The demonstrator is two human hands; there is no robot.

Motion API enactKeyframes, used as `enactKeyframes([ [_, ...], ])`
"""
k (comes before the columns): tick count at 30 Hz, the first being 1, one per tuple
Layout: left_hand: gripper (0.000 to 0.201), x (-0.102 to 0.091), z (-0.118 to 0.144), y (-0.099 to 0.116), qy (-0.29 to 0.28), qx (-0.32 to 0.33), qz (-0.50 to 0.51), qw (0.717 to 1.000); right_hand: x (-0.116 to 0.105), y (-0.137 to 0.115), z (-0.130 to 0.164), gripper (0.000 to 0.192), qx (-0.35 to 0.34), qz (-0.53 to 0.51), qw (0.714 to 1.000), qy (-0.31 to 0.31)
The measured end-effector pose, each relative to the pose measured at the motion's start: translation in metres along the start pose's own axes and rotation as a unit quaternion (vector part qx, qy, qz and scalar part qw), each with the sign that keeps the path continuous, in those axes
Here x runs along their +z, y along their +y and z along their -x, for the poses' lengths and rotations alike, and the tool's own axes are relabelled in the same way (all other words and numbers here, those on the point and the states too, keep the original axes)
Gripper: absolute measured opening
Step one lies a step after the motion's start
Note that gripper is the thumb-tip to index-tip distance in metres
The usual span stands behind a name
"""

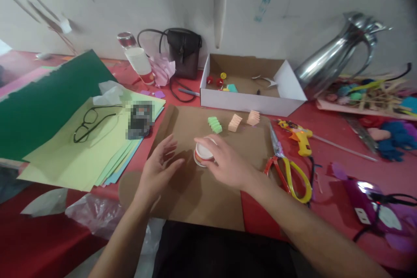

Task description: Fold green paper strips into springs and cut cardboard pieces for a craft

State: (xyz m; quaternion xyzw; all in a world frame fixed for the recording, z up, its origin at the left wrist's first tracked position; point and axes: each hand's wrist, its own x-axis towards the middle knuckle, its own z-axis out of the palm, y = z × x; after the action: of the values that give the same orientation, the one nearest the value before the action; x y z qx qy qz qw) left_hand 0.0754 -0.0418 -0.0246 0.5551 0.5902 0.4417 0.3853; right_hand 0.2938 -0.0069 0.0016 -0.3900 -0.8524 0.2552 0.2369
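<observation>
On a brown cardboard sheet (195, 200) sits a small round object (204, 151), with a white top, a red-orange band and a pale lower rim; its exact kind I cannot tell. My right hand (224, 160) has its fingers and thumb around it, covering its right side. To its left, my left hand (159, 167) is held open over the cardboard, thumb apart from the fingers, with nothing in it. Beyond the hands lie a green accordion-folded paper strip (215, 124) and two peach ones, one of them a peach folded strip (235, 122) in the middle.
Red-and-yellow-handled scissors (298, 180) and a yellow glue gun (302, 139) lie right. Behind stands a white open box (247, 100). Coloured paper (65, 156), glasses (94, 121) and a blurred dark object (140, 119) are left. A metal jug (335, 52) leans far right.
</observation>
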Motion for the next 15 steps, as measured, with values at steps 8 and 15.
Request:
enactKeyframes([
  [8,0.076,0.022,-0.001,0.027,-0.103,0.117,-0.130,0.979,0.009,-0.003,0.001,0.060,0.028,-0.012,1.000,-0.001],
  [15,0.047,0.040,-0.014,0.033,-0.051,0.044,0.057,0.996,0.000,0.000,0.026,0.075,0.093,-0.096,0.989,0.059],
])
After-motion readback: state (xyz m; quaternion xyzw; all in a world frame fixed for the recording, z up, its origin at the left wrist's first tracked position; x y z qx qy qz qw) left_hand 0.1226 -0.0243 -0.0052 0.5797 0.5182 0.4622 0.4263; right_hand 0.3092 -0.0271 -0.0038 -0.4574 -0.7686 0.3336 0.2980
